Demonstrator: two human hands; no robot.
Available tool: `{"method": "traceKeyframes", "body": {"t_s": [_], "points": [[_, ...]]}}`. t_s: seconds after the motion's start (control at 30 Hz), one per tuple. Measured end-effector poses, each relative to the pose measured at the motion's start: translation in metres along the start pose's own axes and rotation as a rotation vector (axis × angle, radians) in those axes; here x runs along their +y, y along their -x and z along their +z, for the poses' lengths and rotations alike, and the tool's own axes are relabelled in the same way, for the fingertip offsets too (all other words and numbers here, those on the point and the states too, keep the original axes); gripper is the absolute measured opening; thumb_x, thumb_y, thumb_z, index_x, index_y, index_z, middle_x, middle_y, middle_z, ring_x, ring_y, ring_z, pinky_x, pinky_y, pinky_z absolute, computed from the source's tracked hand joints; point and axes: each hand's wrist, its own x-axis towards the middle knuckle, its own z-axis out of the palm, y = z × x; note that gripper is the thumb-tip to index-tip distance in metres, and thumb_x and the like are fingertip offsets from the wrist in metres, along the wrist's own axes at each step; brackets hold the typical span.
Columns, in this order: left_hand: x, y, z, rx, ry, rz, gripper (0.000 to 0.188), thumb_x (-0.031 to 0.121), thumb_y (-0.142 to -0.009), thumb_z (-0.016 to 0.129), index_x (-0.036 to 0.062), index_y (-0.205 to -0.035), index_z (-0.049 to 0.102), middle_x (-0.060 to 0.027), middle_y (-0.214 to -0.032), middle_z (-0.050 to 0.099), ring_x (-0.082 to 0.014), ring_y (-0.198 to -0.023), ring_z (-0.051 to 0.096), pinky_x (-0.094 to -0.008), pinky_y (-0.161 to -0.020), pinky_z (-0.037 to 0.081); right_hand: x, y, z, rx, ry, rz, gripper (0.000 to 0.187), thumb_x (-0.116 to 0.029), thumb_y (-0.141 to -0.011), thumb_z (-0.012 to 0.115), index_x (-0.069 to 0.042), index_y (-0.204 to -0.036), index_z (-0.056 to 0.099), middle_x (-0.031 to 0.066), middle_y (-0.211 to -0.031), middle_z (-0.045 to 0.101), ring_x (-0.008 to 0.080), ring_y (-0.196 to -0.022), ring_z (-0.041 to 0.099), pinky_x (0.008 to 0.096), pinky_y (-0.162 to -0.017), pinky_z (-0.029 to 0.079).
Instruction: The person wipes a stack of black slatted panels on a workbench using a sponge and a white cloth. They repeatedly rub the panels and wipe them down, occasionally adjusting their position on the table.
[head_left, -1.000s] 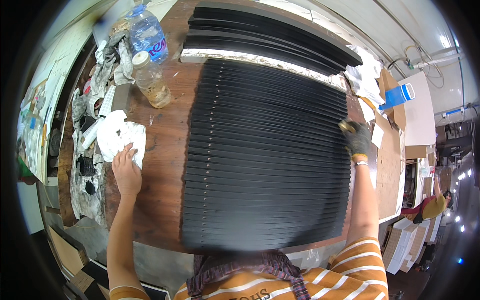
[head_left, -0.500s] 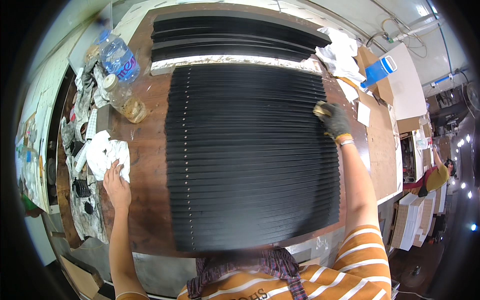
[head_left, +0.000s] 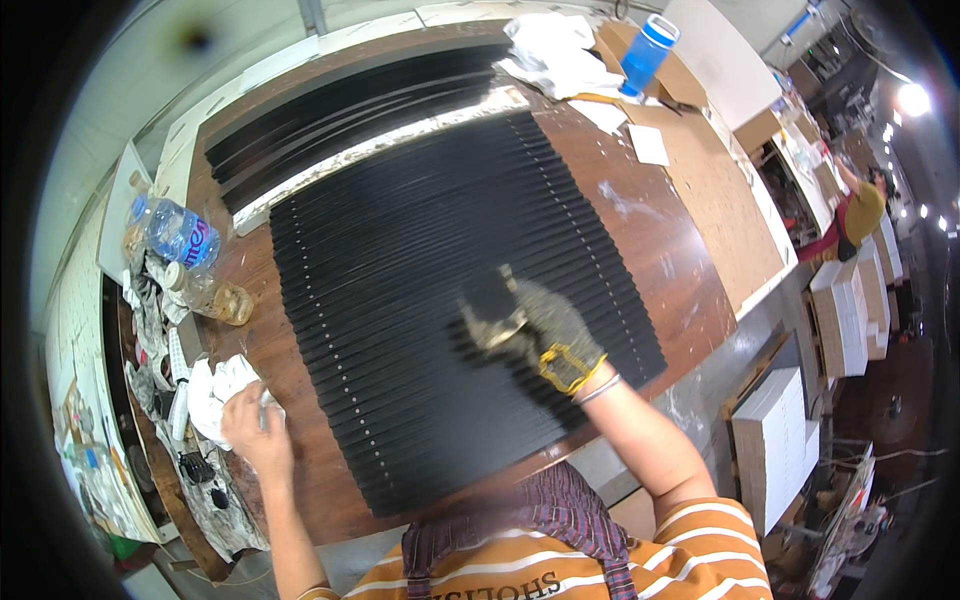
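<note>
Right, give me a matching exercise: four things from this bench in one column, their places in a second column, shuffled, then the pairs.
Things:
1. right hand
2. left hand
3. blue flask
4. clear bottle

Places:
A. far right corner of the bench, by white rags
B. on the black slats, gloved, holding a block
C. left edge of the bench, lying among clutter
D. near left side, on a white rag

Pairs: 1-B, 2-D, 3-A, 4-C
</note>
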Motion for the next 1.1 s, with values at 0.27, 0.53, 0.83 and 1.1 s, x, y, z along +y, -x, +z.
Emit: {"method": "traceKeyframes", "body": {"t_s": [0.27,0.53,0.83,1.1], "points": [[0.197,0.007,0.044,-0.915,1.573,-0.163,0.082,0.039,-0.084,0.081,-0.0017,-0.147,0.048,-0.0190,-0.147,0.054,-0.0259,-0.133,0.054,-0.0377,-0.115,0.041,0.004,0.062,0.056,-0.198,-0.318,0.026,0.049,-0.019,-0.092,0.077,-0.007,-0.136,0.059,0.0053,-0.127,0.069,0.0179,-0.118,0.066,0.0333,-0.098,0.056],[0.269,-0.021,0.081,-1.014,1.758,-0.238,0.062,0.049,-0.101,0.062,0.0023,-0.140,0.048,-0.0232,-0.130,0.061,-0.0358,-0.118,0.066,-0.0532,-0.098,0.059,0.048,0.069,-0.065,-0.264,-0.366,-0.005,0.031,-0.024,-0.080,0.074,-0.015,-0.110,0.071,0.0057,-0.115,0.070,0.0278,-0.109,0.066,0.0429,-0.090,0.054],[0.409,-0.219,0.194,-0.509,0.309,0.488,0.043,0.022,-0.096,0.071,0.0055,-0.136,0.064,-0.0144,-0.141,0.059,-0.0263,-0.125,0.061,-0.0393,-0.109,0.048,0.139,0.010,-0.238,0.479,0.990,0.103,0.043,-0.021,-0.097,0.063,-0.006,-0.137,0.062,0.0193,-0.141,0.058,0.0379,-0.133,0.051,0.0495,-0.114,0.038],[0.389,-0.244,0.237,-0.525,0.066,0.835,0.042,0.021,-0.095,0.072,0.0139,-0.136,0.067,-0.0143,-0.147,0.054,-0.0314,-0.135,0.053,-0.0446,-0.115,0.046,0.183,0.002,-0.242,0.509,1.150,0.058,0.043,-0.020,-0.096,0.061,-0.003,-0.135,0.062,0.0209,-0.145,0.056,0.0406,-0.135,0.049,0.0512,-0.116,0.036]]}}
